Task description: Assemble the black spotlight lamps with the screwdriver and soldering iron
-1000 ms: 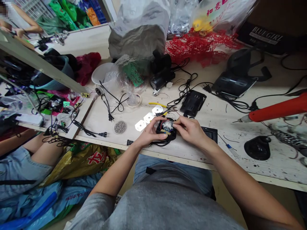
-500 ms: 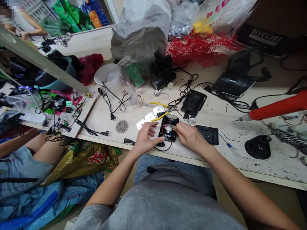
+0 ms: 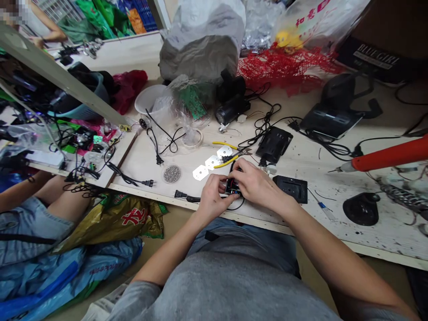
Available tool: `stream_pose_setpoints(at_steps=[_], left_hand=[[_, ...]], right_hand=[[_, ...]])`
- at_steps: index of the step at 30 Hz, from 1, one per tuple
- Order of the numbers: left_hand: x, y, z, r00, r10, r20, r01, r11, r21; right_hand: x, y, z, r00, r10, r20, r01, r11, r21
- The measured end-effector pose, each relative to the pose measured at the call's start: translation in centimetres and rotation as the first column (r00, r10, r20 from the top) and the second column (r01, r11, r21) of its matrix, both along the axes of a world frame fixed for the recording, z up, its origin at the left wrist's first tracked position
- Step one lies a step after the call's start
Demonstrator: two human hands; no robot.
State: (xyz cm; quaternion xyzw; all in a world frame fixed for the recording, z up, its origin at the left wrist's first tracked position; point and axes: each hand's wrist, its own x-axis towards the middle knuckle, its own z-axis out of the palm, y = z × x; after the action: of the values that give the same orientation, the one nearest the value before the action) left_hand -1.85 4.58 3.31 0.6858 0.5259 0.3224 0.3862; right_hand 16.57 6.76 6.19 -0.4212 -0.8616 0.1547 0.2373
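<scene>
A small black device housing (image 3: 231, 186), with coloured wires and a small circuit board inside, lies near the table's front edge, mostly hidden by my hands. My left hand (image 3: 214, 195) holds its left side, thumb along the near edge and fingers curled at the far side. From the right, my right hand (image 3: 256, 182) reaches over the housing, its fingers bent down into the wired part. What those fingertips pinch is hidden. A black rectangular cover (image 3: 291, 189) lies just right of my right hand. Yellow-handled pliers (image 3: 227, 145) and white hexagonal plates (image 3: 211, 162) lie beyond my hands.
A dish of small metal parts (image 3: 171, 174) stands left of my hands. To the right are a blue-and-clear-handled screwdriver (image 3: 321, 205), a black base (image 3: 361, 208) and a red electric screwdriver (image 3: 391, 154). Black cables (image 3: 262, 127), a black casing (image 3: 274, 145) and bags lie behind. Another person sits at left.
My left hand has closed in on the housing. My right hand has shifted over its top and now covers more of it. The whole view has shifted slightly.
</scene>
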Motion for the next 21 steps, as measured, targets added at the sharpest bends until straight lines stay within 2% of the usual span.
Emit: stream_pose_setpoints(at_steps=[6, 12, 15, 21], left_hand=[[-0.1, -0.1, -0.4, 1.0, -0.025, -0.006, 0.026, 0.999, 0.047], [0.2, 0.0, -0.5, 0.998, -0.051, -0.031, 0.054, 0.994, 0.096], [0.1, 0.1, -0.4, 0.997, -0.059, -0.043, 0.063, 0.993, 0.095], [-0.2, -0.1, -0.8, 0.999, -0.048, -0.022, 0.051, 0.985, 0.164]], right_hand=[[0.5, -0.9, 0.3, 0.994, 0.004, -0.109, -0.003, 1.0, 0.003], [0.8, -0.9, -0.1, 0.998, -0.025, -0.062, 0.024, 1.0, -0.015], [0.8, -0.7, -0.1, 0.998, -0.006, -0.057, 0.007, 1.0, 0.013], [1.0, -1.9, -0.3, 0.984, 0.075, -0.16, -0.056, 0.991, 0.117]])
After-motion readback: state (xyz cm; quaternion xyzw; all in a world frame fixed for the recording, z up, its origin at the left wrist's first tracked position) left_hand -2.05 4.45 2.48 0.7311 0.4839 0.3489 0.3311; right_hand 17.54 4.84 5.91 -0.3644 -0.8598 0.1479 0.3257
